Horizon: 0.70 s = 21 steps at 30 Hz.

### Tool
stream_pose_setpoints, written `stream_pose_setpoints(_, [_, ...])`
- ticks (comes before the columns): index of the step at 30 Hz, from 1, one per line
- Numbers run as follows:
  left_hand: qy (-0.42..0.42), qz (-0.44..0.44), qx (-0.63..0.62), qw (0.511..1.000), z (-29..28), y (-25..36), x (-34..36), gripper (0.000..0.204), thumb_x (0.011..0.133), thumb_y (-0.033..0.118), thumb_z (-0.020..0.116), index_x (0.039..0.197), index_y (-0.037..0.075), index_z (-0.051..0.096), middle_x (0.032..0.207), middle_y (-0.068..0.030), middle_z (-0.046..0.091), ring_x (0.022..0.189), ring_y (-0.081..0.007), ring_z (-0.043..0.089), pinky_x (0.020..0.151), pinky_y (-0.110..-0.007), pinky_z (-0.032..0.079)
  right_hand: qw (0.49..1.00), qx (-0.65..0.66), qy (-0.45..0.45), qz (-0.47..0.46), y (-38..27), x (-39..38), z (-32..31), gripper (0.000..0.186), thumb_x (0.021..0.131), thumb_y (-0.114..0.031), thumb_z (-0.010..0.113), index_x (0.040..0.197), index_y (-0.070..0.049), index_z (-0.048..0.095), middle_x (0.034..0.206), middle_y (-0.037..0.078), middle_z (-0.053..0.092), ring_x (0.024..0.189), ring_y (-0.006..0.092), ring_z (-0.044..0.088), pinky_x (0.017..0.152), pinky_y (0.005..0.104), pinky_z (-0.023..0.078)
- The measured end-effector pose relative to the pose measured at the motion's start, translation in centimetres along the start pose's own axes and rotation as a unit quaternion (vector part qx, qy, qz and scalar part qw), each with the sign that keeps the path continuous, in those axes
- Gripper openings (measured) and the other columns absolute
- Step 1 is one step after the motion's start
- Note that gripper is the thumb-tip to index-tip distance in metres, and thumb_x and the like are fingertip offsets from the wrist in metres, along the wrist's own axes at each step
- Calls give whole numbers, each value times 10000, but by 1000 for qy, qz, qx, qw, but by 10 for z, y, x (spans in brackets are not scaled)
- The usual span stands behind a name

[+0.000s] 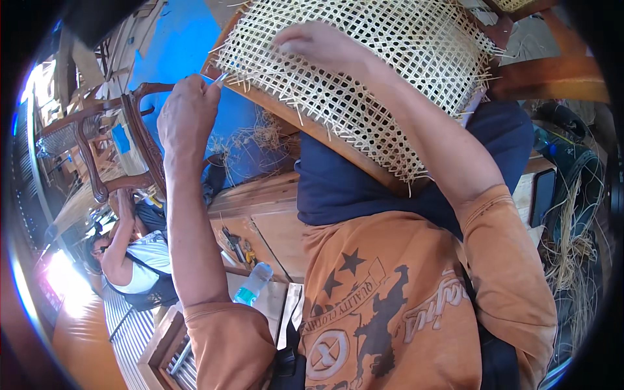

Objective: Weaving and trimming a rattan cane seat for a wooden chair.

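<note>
A woven cane panel (390,58) in a wooden frame (273,107) rests across my lap, loose strand ends sticking out along its edges. My left hand (188,110) is closed round a small tool with a pointed metal tip (222,77), held at the panel's left corner. Most of that tool is hidden in the fist. Over the upper left of the weave, my right hand (318,47) has its fingers bent and drawn together close to the cane. What lies between those fingertips, if anything, is too small to make out.
Beyond my left arm stands a dark carved wooden chair frame (140,140), with another person (140,266) near it. Cane scraps (260,140) litter the blue sheet (179,45). A plastic bottle (253,284) and hand tools (239,247) are beside me; loose fibres (572,247) hang at right.
</note>
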<state>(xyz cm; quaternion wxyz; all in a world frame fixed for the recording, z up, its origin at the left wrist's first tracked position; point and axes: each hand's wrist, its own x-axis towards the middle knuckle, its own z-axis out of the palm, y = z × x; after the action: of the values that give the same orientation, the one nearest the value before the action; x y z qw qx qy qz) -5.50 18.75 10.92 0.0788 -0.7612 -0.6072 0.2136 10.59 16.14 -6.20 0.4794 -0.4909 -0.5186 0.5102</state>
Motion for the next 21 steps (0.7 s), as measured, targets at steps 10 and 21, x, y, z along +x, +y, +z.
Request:
stream_pose_setpoints(10, [-79,134,29,987,36,27,28,262,806,207,485,882,38,671,878,-194,654,821,-360,638,717,-447,500,986,-152,-62,36,-3,9,19,199,852,-254,590,915,-87,677,701,69,640,614,158,590,620,335,476])
stream_pose_setpoints(21, [-196,108,74,972,32,68,40,249,759,112,495,902,18,676,939,-186,658,905,-340,636,787,-428,496,953,-278,-85,90,-14,26,6,231,722,-135,575,882,-1,675,781,193,654,730,258,657,681,351,518])
